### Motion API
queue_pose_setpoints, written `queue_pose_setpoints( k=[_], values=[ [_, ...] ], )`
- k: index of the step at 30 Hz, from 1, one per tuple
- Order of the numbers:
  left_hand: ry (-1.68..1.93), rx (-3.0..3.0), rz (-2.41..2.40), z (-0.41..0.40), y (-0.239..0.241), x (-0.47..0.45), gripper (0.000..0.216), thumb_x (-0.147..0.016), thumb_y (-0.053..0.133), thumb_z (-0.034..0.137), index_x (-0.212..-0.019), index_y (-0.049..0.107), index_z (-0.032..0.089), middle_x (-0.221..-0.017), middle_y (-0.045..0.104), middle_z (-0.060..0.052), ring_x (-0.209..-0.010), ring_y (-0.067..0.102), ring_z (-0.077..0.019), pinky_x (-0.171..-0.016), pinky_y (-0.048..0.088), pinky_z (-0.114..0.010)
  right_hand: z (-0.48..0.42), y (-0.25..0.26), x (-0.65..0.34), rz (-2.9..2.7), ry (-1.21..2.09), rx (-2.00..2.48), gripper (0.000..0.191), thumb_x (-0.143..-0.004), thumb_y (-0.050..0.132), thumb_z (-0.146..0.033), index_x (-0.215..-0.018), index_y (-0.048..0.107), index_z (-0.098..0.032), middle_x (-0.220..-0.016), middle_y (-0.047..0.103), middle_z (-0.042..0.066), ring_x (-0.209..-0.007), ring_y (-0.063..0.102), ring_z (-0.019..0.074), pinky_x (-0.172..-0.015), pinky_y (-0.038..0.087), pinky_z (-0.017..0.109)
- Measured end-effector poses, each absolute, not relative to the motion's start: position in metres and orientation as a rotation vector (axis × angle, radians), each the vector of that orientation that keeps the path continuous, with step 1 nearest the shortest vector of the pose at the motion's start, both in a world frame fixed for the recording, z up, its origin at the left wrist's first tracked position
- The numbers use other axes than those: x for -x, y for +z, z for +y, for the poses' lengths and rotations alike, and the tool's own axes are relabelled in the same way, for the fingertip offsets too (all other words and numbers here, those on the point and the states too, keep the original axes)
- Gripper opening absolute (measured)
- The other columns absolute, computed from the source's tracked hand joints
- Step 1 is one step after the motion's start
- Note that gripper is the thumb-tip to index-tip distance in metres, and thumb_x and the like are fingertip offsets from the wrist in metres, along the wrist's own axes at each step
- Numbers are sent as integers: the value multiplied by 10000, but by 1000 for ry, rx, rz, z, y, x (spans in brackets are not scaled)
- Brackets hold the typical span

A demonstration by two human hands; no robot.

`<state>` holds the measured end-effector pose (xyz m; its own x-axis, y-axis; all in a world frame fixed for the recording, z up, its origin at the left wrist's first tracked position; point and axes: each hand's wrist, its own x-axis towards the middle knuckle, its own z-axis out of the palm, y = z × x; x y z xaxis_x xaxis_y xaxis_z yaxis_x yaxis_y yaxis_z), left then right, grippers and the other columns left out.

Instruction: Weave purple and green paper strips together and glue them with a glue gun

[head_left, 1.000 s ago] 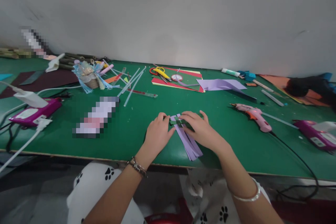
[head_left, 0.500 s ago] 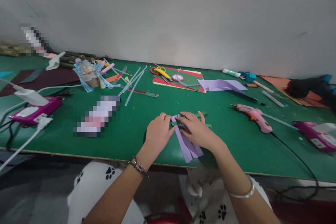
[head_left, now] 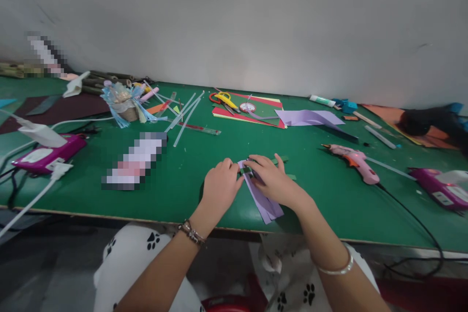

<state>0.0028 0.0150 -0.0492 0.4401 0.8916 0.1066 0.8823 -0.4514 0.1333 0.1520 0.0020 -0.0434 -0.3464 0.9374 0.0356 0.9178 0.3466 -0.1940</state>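
Observation:
Purple paper strips (head_left: 263,204) lie side by side near the table's front edge, fanning toward me. Green paper strips (head_left: 281,160) cross them under my hands and stick out to the right. My left hand (head_left: 222,183) is closed at the left edge, its thumb and fingertips pinching the end of a green strip beside the outermost purple one. Over the crossing, my right hand (head_left: 275,181) presses its bent fingers and thumb on the purple strips, little finger raised. Its palm hides much of the crossing.
A pink glue gun (head_left: 354,162) with a cord lies to the right, near a purple power strip (head_left: 440,187). Another power strip (head_left: 49,155) sits left. Farther back are clear glue sticks (head_left: 187,119), yellow-handled scissors (head_left: 224,100), coloured paper sheets (head_left: 270,118) and a decorated pot (head_left: 127,107).
My right hand has shifted slightly up and left over the strips. The loose purple ends are now a little closer together. My left hand stays nearly where it was.

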Motion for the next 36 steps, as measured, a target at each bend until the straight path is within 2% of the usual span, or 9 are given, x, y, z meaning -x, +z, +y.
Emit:
queue_pose_setpoints(
  k=[7,13,17,23,25,31,36],
  values=[
    [190,-2701,1628,9,-45,1,177,-858,514,237,-1002,572,152,-936,600,-62,-808,595,-192,-563,424,-255,2,-43,-154,-2422,176,1744,434,-791,350,-133,-1198,470,-226,-1296,466,113,-1230,383,228,-1005,150,608],
    [186,-2892,1456,1,-51,12,231,-847,517,211,-1061,571,142,-1007,620,-72,-861,576,-216,-653,444,-306,2,-44,-153,-2461,160,1740,425,-802,329,-128,-1185,492,-214,-1288,472,125,-1222,390,231,-1000,161,608],
    [220,-2935,1416,-4,-54,14,350,-843,525,267,-1163,518,125,-1056,610,-90,-891,558,-225,-674,442,-313,1,-47,-152,-2456,125,1714,416,-808,323,-127,-1175,498,-211,-1280,478,125,-1216,395,228,-997,163,609],
    [277,-2934,1380,-9,-57,11,409,-846,503,369,-1133,534,80,-1079,598,-121,-914,540,-246,-698,448,-337,1,-48,-153,-2464,124,1712,400,-814,323,-130,-1169,490,-207,-1281,473,128,-1216,394,235,-988,185,612],
    [281,-2925,1371,-10,-56,11,408,-847,500,375,-1125,540,78,-1078,598,-122,-913,539,-246,-703,450,-341,0,-45,-155,-2439,102,1714,370,-822,317,-126,-1124,514,-212,-1259,488,121,-1204,408,230,-988,185,608],
    [232,-2895,1364,-10,-55,12,401,-849,498,377,-1136,540,101,-1103,586,-112,-924,532,-251,-715,444,-347,-7,-31,-161,-2389,16,1715,200,-828,377,-153,-829,567,-214,-1094,560,77,-1064,515,212,-981,175,612],
    [282,-2853,1390,-9,-56,11,453,-843,498,404,-1165,515,86,-1082,584,-133,-933,525,-260,-715,445,-351,-12,-29,-158,-2425,56,1733,126,-815,451,-199,-747,556,-208,-1068,567,76,-1049,523,225,-989,171,602]
  ],
)
